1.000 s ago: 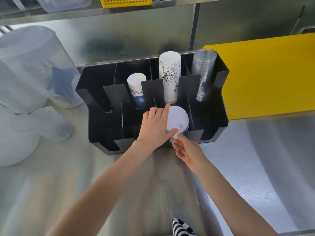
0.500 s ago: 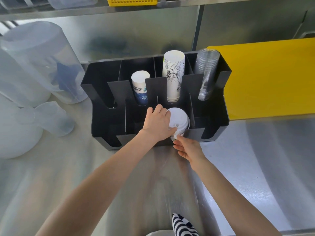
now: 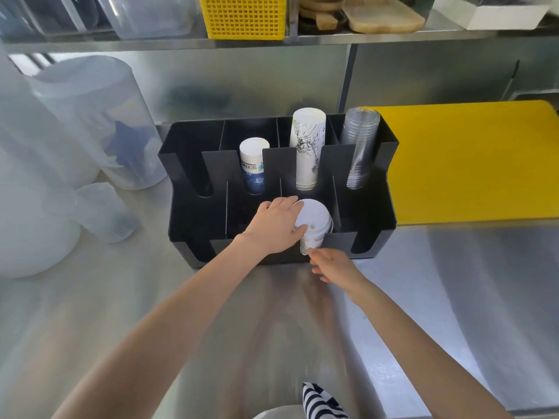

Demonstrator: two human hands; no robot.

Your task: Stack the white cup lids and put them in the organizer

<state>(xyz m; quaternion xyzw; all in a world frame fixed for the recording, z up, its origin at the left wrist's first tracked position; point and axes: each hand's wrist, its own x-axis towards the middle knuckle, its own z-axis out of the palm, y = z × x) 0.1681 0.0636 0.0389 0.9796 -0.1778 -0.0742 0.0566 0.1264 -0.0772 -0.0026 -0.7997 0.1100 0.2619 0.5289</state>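
Note:
A stack of white cup lids [image 3: 314, 220] lies tilted in a front middle slot of the black organizer [image 3: 379, 219] on the steel counter. My left hand [image 3: 275, 228] lies over the stack's left side, its fingers on the top lid and thumb on the face. My right hand [image 3: 332, 263] is just below the stack's near end at the organizer's front wall, fingers slightly spread; I cannot tell whether it touches the lids.
The organizer's back slots hold a short printed paper cup stack [image 3: 254, 164], a tall white paper cup stack [image 3: 307, 146] and clear plastic cups [image 3: 360, 146]. A yellow cutting board [image 3: 472, 161] lies to the right, translucent jugs [image 3: 90, 122] to the left, a shelf with a yellow basket [image 3: 245, 15] above.
The lid stack has sunk deeper into the front slot. My right hand has slipped back from the stack's end toward me, and its fingers have loosened. The view has tilted upward.

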